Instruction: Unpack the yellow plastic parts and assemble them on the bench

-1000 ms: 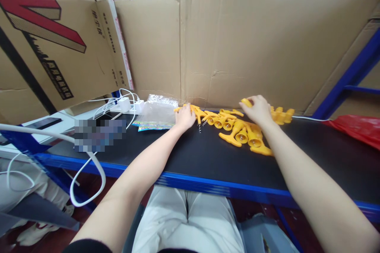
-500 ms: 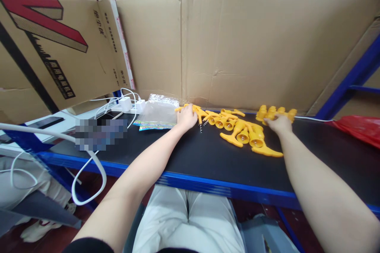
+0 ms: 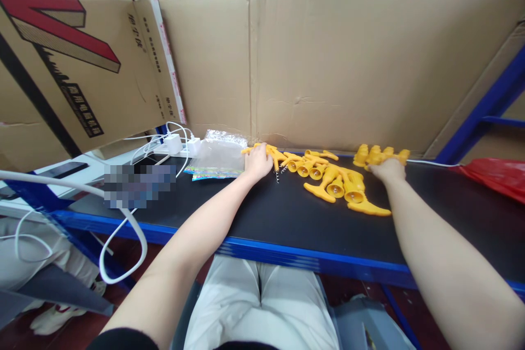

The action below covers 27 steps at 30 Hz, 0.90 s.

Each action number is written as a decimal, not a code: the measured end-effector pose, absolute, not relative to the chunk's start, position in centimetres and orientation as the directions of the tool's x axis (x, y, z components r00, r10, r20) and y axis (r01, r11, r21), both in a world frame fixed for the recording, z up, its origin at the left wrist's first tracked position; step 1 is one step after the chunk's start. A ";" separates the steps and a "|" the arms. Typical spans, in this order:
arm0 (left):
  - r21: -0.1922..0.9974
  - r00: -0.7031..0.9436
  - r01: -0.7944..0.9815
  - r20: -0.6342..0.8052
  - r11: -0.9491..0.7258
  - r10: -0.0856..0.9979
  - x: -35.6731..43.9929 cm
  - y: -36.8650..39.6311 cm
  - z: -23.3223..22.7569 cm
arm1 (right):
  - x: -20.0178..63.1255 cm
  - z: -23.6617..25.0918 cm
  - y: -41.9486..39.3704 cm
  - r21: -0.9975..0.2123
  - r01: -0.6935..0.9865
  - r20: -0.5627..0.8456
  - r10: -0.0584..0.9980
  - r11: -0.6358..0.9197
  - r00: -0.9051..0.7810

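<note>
Several yellow plastic horn-shaped pieces (image 3: 334,183) lie in a loose pile on the black table top (image 3: 287,219) near the cardboard back wall. My left hand (image 3: 258,161) rests on the left end of the pile, fingers curled over a yellow piece beside a small metal spring (image 3: 278,176). My right hand (image 3: 388,169) lies on a row of yellow pieces (image 3: 375,154) at the far right of the pile, fingers over them. Whether it grips one is not clear.
A clear plastic bag (image 3: 217,156) with a coloured edge lies left of the pile. White chargers and cables (image 3: 174,145) sit at the back left. A red bag (image 3: 492,175) lies at the right. Cardboard sheets (image 3: 328,60) wall the back and left.
My right hand moved right from the middle of the pile, where it held a yellow piece, to the row at the far right. My left hand barely moved.
</note>
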<state>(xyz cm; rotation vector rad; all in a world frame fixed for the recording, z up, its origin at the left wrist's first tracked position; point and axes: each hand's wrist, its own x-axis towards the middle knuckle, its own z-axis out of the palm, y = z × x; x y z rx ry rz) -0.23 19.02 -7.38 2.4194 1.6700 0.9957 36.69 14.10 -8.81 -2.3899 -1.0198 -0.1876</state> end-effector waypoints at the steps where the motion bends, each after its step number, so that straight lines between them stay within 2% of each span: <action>1: 0.374 0.218 0.825 0.482 -0.424 0.848 -0.2 19.1 -7.4 | 36.0 -8.2 13.9 -0.455 0.661 0.300 0.597 -0.597 0.745; 3: 0.368 0.228 0.819 0.496 -0.441 0.838 -0.2 19.1 -7.4 | 34.5 -6.9 13.7 -0.509 0.603 0.301 0.529 -0.614 0.793; 5: 0.357 0.248 0.809 0.514 -0.468 0.821 -0.2 19.1 -7.4 | 32.8 -5.6 13.5 -0.497 0.643 0.369 0.529 -0.583 0.764; 11: 0.269 0.378 0.747 0.581 -0.608 0.721 -0.1 18.6 -7.4 | 28.1 -4.3 14.1 -0.295 0.900 0.537 0.723 -0.321 0.434; 14: 0.207 0.461 0.710 0.586 -0.673 0.667 -0.1 18.4 -7.6 | 26.2 -4.7 14.5 -0.208 0.965 0.553 0.795 -0.160 0.251; 17: 0.153 0.570 0.670 0.521 -0.726 0.636 0.0 18.3 -7.8 | 25.2 -5.2 14.9 -0.180 0.980 0.533 0.830 -0.081 0.166; 21: 0.114 0.662 0.644 0.413 -0.756 0.626 0.1 18.4 -8.0 | 26.0 -5.6 16.1 -0.239 0.969 0.513 0.838 -0.067 0.185; 27: 0.090 0.711 0.626 0.341 -0.774 0.615 0.1 18.6 -8.3 | 29.1 -5.1 19.2 -0.327 0.929 0.455 0.832 -0.175 0.317</action>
